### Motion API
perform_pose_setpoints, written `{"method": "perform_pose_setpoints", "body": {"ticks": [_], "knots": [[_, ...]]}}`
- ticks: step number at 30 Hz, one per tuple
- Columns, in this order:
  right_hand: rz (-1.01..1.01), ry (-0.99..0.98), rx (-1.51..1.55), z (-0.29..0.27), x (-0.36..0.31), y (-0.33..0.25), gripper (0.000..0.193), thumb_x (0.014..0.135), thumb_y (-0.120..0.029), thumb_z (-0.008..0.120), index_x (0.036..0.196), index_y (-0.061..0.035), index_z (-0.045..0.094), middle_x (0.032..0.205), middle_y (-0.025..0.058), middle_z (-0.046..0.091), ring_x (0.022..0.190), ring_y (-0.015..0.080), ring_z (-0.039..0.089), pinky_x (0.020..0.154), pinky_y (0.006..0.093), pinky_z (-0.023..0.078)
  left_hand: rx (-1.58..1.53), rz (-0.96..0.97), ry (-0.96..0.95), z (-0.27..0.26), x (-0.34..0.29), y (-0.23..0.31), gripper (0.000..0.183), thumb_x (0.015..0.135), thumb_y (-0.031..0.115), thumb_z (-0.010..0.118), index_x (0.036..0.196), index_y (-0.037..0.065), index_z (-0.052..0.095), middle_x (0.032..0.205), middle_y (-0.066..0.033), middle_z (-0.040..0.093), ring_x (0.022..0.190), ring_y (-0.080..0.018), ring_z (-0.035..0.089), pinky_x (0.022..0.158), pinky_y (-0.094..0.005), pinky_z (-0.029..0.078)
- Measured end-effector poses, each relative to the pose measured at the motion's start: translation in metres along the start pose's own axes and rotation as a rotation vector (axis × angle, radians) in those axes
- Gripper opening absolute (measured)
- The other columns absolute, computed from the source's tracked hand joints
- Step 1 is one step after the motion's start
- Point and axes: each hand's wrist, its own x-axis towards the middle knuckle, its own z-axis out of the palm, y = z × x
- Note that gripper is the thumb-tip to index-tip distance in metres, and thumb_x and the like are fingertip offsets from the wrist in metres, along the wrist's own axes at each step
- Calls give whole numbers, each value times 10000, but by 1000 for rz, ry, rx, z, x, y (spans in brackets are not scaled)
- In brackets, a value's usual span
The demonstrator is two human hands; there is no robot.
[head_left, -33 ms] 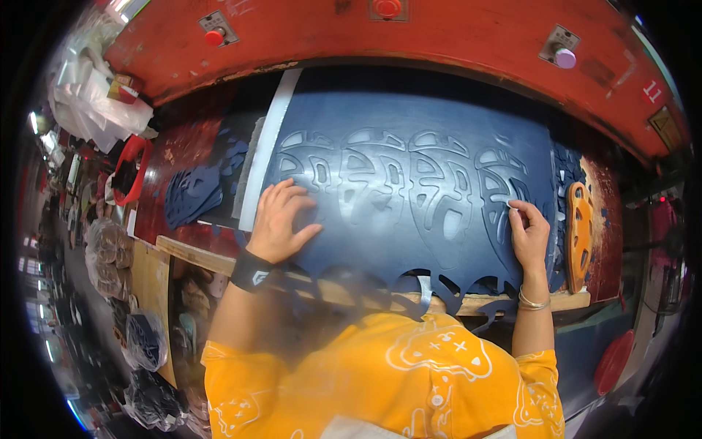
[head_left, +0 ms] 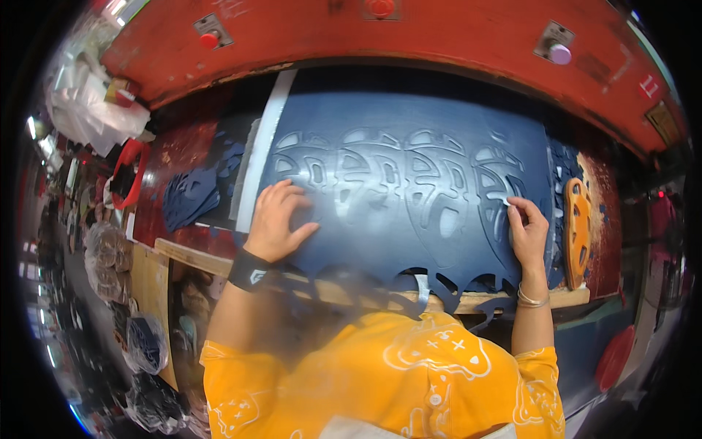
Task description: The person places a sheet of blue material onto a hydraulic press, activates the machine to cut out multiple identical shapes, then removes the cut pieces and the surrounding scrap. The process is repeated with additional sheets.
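- Navy sheet (head_left: 409, 219) of thin material, die-cut with a row of repeated shield-like shapes, lies spread flat across the work surface; its near edge hangs ragged over the wooden table edge (head_left: 183, 252), just in front of the person's yellow shirt (head_left: 380, 380).
- Red machine body (head_left: 409, 36) curves around the far side of the sheet, carrying a red push-button (head_left: 210, 40) at the left and a pale round button (head_left: 560, 54) at the right.
- White strip (head_left: 263, 146) runs along the sheet's left edge, slightly tilted.
- Pile of cut navy pieces (head_left: 191, 194) rests left of the strip, on the red surface.
- Orange cutting die (head_left: 576, 223), with openings through it, lies just beside the sheet's right edge.
- Left hand (head_left: 278, 219), wearing a black wristband (head_left: 250, 272), lies open and palm-down on the sheet's left part, fingers spread, pressing it flat.
- Right hand (head_left: 525, 230), a thin bangle (head_left: 532, 298) at its wrist, pinches the edge of a cut shape near the sheet's right side between thumb and fingertips.
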Motion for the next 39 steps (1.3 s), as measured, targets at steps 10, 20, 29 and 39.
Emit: {"method": "perform_pose_setpoints", "body": {"ticks": [10,20,29,39], "knots": [[309,111,61,-96,-50,22,217,832,-53,652,1046,-24,664,853,28,595,747,87,550,684,217,460,-650,124,-389,-20,75,120,207,735,193,746,739,36,613,658,-64,587,573,-204,544,556,-294,423],[135,150,199,-73,-31,19,221,832,-50,634,1048,-27,670,879,35,601,744,96,565,679,227,475,-137,778,-432,104,133,251,620,707,256,714,1279,131,508,926,-97,535,899,-261,533,762,-379,439],[109,102,322,-61,-12,17,213,839,-56,624,1045,-30,672,904,40,631,768,96,591,692,232,483,-218,783,-377,111,149,236,589,706,274,662,1271,157,540,904,-109,535,866,-306,530,766,-381,441],[44,-87,201,-14,9,-26,394,825,-217,713,1129,-63,514,736,71,610,644,208,612,587,322,485,-1818,-342,-136,110,189,211,452,935,145,389,1354,-17,437,974,-66,607,882,-162,595,737,-318,525]]}}
